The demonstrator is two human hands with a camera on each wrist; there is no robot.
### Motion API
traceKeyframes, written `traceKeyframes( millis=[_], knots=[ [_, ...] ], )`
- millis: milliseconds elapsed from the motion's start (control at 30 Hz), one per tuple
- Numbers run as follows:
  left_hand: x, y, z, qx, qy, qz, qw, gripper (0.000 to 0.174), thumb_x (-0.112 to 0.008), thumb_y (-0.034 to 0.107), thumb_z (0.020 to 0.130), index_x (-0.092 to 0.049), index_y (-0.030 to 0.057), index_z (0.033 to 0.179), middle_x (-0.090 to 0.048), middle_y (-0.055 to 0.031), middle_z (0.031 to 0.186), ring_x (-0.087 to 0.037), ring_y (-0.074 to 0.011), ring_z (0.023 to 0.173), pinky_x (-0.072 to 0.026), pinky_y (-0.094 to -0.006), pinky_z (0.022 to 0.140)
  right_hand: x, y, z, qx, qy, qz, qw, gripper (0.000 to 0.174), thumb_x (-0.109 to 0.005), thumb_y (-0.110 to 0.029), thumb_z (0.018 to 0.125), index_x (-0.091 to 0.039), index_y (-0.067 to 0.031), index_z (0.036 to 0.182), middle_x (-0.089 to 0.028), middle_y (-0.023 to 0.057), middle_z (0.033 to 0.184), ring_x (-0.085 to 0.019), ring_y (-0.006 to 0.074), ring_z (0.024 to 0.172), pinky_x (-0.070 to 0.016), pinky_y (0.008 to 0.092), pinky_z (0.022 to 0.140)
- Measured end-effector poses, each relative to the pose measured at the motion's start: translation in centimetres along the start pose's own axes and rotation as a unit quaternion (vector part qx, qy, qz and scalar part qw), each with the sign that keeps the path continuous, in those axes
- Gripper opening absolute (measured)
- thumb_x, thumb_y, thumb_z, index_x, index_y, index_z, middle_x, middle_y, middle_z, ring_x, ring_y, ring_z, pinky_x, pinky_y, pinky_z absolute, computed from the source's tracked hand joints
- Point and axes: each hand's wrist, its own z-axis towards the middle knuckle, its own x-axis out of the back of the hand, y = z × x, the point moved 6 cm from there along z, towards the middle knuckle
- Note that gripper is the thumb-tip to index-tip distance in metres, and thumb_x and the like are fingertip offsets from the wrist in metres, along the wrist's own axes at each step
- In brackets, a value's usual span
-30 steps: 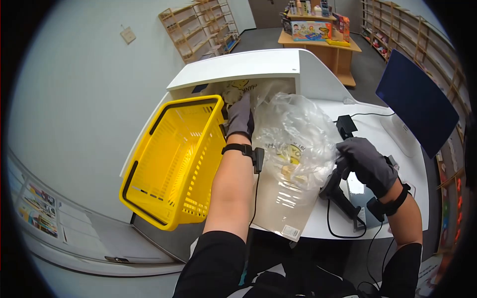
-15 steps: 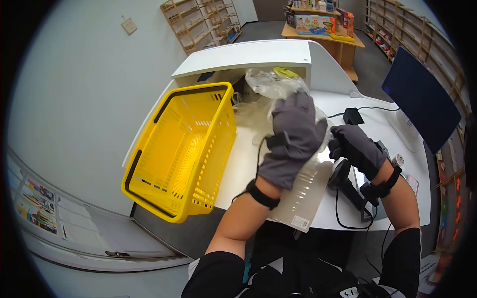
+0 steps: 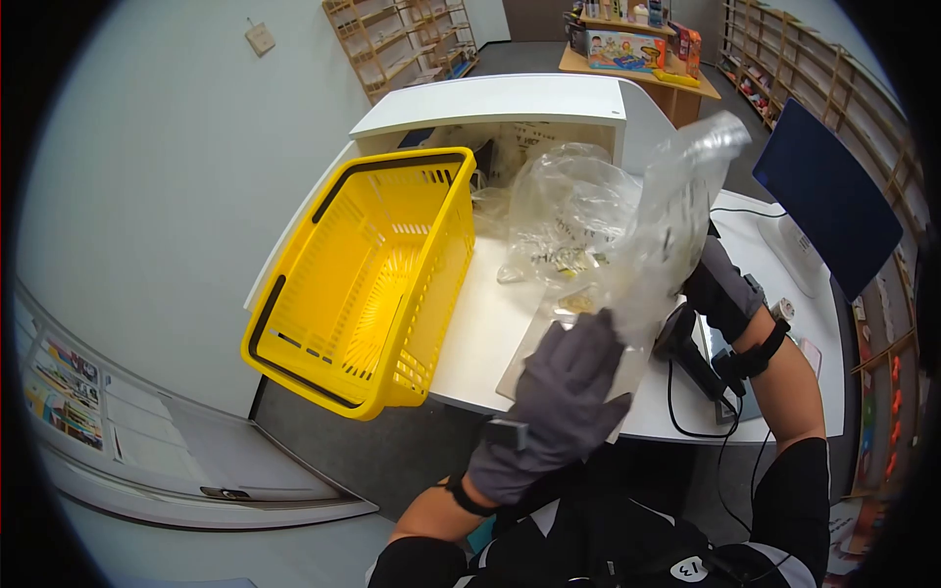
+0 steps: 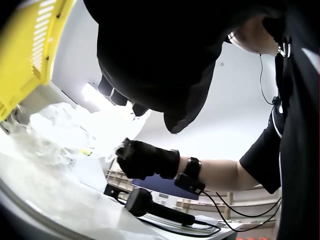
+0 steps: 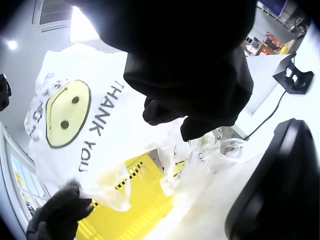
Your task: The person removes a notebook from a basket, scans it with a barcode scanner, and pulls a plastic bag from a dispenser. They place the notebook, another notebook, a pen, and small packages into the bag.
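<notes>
My right hand (image 3: 720, 289), in a grey glove, grips a translucent plastic bag (image 3: 681, 196) that rises in front of it. In the right wrist view the bag (image 5: 107, 135) carries a yellow smiling face and the words THANK YOU. My left hand (image 3: 564, 402), gloved too, lies lower and nearer the body with its fingers extended close to the bag's lower part. More crumpled plastic bags (image 3: 569, 211) lie on the white counter (image 3: 470, 353), past the left fingertips. Beneath them is a flat clear-plastic sheet (image 3: 524, 363), partly covered by the left hand.
A yellow shopping basket (image 3: 456, 265) stands at the counter's left. Below my right hand sits a black handheld scanner (image 3: 686, 348) with a cable. A monitor (image 3: 828, 201) is at the right, and a raised white shelf (image 3: 490, 103) borders the back.
My left hand came out of the shelf opening, crossed the bags and drew back towards the body. The bag at my right hand now stands raised and apart from the other bags.
</notes>
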Motion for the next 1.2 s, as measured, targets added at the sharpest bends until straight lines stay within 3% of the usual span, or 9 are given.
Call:
traceKeyframes(
  millis=[100,200,267,300,367,600,1000,1133,1200],
  knots=[
    [1.9,-1.6,-3.4,0.14,-0.058,-0.066,0.986,0.056,-0.08,0.026,0.098,-0.074,-0.0081,0.142,-0.069,-0.0298,0.149,-0.071,-0.0482,0.134,-0.0567,-0.0549,0.113,-1.5,0.5,1.6,-0.151,0.063,0.445,0.88,0.032,-0.06,-0.031,0.119,-0.074,-0.0091,0.138,-0.08,0.0073,0.103,-0.076,0.018,0.09,-0.0653,0.0343,0.083],
    [3.0,-2.9,-6.4,0.25,0.027,-0.205,0.946,0.046,-0.074,0.016,0.104,-0.073,-0.0086,0.143,-0.073,-0.0284,0.14,-0.078,-0.0404,0.123,-0.0596,-0.0476,0.107,-1.9,3.2,2.3,-0.135,0.07,0.341,0.928,0.029,-0.062,-0.024,0.119,-0.071,-0.0059,0.14,-0.08,0.0109,0.108,-0.078,0.0232,0.099,-0.0652,0.0379,0.089],
    [2.6,-4.7,-9.1,0.418,0.029,-0.297,0.858,0.05,-0.066,0.014,0.109,-0.066,-0.0075,0.154,-0.074,-0.0238,0.145,-0.077,-0.0334,0.131,-0.0561,-0.041,0.113,-1.8,4.3,2.2,-0.137,0.07,0.289,0.945,0.028,-0.064,-0.021,0.119,-0.069,-0.0043,0.141,-0.081,0.0128,0.111,-0.079,0.0258,0.104,-0.0651,0.0397,0.092],
    [2.3,-5.1,-10.4,0.497,0.03,-0.336,0.799,0.053,-0.063,0.014,0.112,-0.062,-0.007,0.16,-0.075,-0.0216,0.148,-0.076,-0.0298,0.136,-0.0544,-0.0376,0.116,-2.3,4.8,2.5,-0.176,0.05,0.422,0.888,0.024,-0.062,-0.022,0.119,-0.068,-0.0041,0.134,-0.079,0.0123,0.103,-0.078,0.0271,0.096,-0.0637,0.0402,0.086],
    [2.4,-5.1,-10.1,0.493,0.042,-0.357,0.793,0.052,-0.06,0.012,0.113,-0.061,-0.0069,0.162,-0.075,-0.0208,0.148,-0.076,-0.0283,0.135,-0.0543,-0.0368,0.115,-3.3,3.7,2.9,-0.233,0.009,0.658,0.716,0.023,-0.058,-0.025,0.121,-0.068,-0.0036,0.12,-0.075,0.0113,0.088,-0.075,0.0295,0.082,-0.0611,0.0411,0.074],
    [1.5,-6.9,-9.6,0.498,0.103,-0.481,0.714,0.054,-0.06,0.008,0.113,-0.058,-0.0096,0.164,-0.07,-0.0221,0.156,-0.073,-0.0296,0.139,-0.0556,-0.0399,0.121,-1.9,-0.7,1.4,-0.316,0.128,0.525,0.78,0.028,-0.056,-0.027,0.121,-0.064,-0.0051,0.105,-0.067,0.0102,0.078,-0.07,0.0301,0.071,-0.0573,0.0419,0.066],
    [2.5,-6.7,-9.2,0.404,0.156,-0.306,0.848,0.057,-0.061,0.004,0.109,-0.058,-0.01,0.163,-0.067,-0.0234,0.157,-0.071,-0.0302,0.141,-0.0549,-0.0417,0.122,1.4,0.4,-0.9,-0.283,0.144,0.451,0.834,0.03,-0.06,-0.03,0.118,-0.066,-0.0049,0.102,-0.067,0.0081,0.075,-0.067,0.0241,0.061,-0.0583,0.0424,0.058],
    [2.7,-6.7,-7.8,0.409,0.174,-0.282,0.85,0.05,-0.064,0.007,0.107,-0.068,-0.0083,0.155,-0.078,-0.0196,0.137,-0.078,-0.0257,0.123,-0.0602,-0.0382,0.11,1.4,0.7,-1.6,-0.307,0.11,0.451,0.831,0.029,-0.063,-0.028,0.117,-0.068,-0.0022,0.104,-0.069,0.0085,0.078,-0.07,0.0226,0.062,-0.0598,0.0412,0.056],
    [1.7,-6.5,-5.5,0.424,0.082,-0.293,0.853,0.039,-0.065,0.01,0.107,-0.076,-0.0075,0.141,-0.082,-0.0188,0.118,-0.081,-0.0262,0.107,-0.0614,-0.0374,0.097,1.0,2.1,-2.0,-0.325,0.079,0.458,0.824,0.028,-0.064,-0.027,0.117,-0.068,-0.001,0.106,-0.07,0.0088,0.079,-0.072,0.0222,0.063,-0.0605,0.0406,0.056]
  ],
)
